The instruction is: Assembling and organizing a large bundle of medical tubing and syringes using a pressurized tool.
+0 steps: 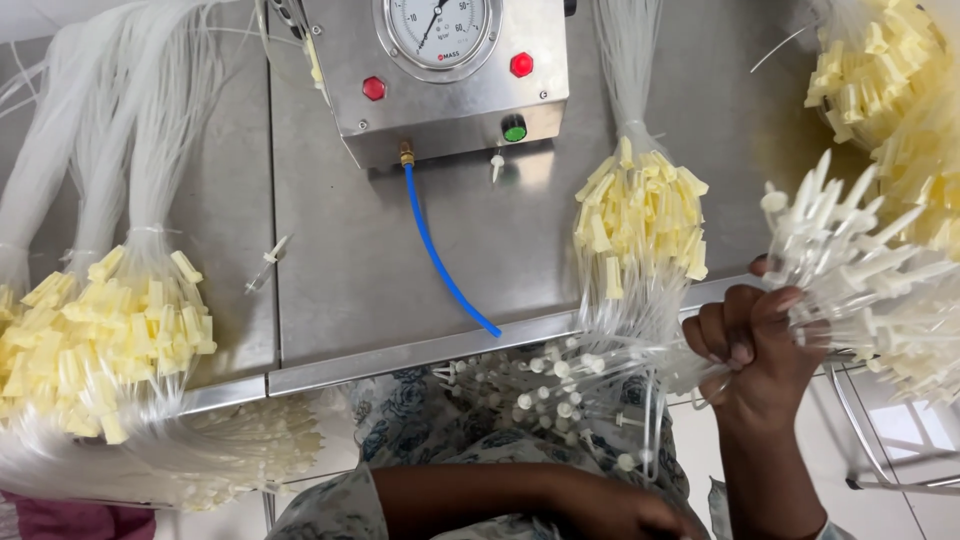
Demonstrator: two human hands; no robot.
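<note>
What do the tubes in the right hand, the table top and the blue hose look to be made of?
Tubes gripped in the right hand: thin clear flexible plastic with white moulded tips, judging by their translucency and bend. Table top: brushed steel by its look, grey with a dull sheen. Blue hose: smooth glossy plastic, probably, curving freely from a brass-coloured fitting.
</note>
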